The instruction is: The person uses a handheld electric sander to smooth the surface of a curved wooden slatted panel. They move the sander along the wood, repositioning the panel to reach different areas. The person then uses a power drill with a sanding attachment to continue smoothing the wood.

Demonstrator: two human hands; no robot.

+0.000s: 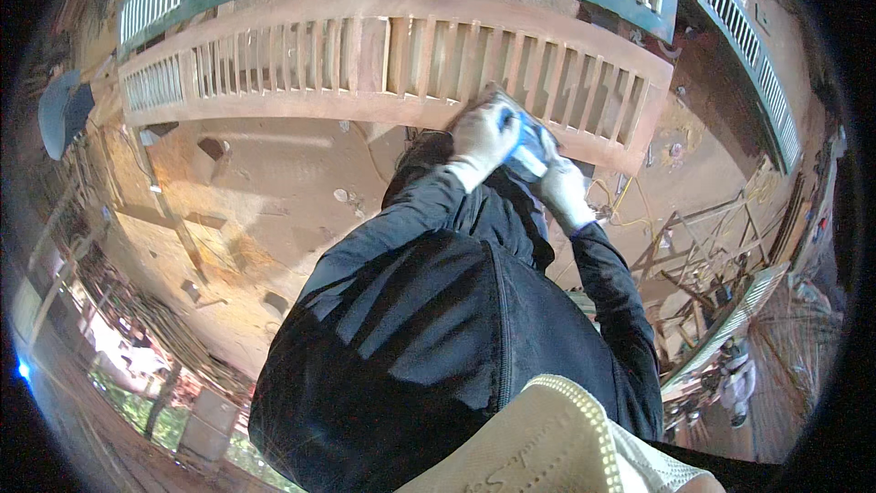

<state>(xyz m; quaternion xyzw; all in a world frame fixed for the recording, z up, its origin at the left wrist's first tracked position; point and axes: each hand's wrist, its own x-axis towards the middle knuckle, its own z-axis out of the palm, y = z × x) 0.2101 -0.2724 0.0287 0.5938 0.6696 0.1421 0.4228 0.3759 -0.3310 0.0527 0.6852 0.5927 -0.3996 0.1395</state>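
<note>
Blue-and-white item (526,161) between our two gloved hands, just right of the upper middle of the frame.
We have the left hand (484,134) and the right hand (563,190) both curled around it, at the near edge of the brown slatted panel (365,108) that spans the upper frame (whether it touches the wood, we cannot tell). To handle it well, we would probably keep the grip even on both sides, steady our wrists, and mind the panel's lower rail, so nothing knocks or scuffs it. We should also watch the shadows, since they could hide detail on the slats.
</note>
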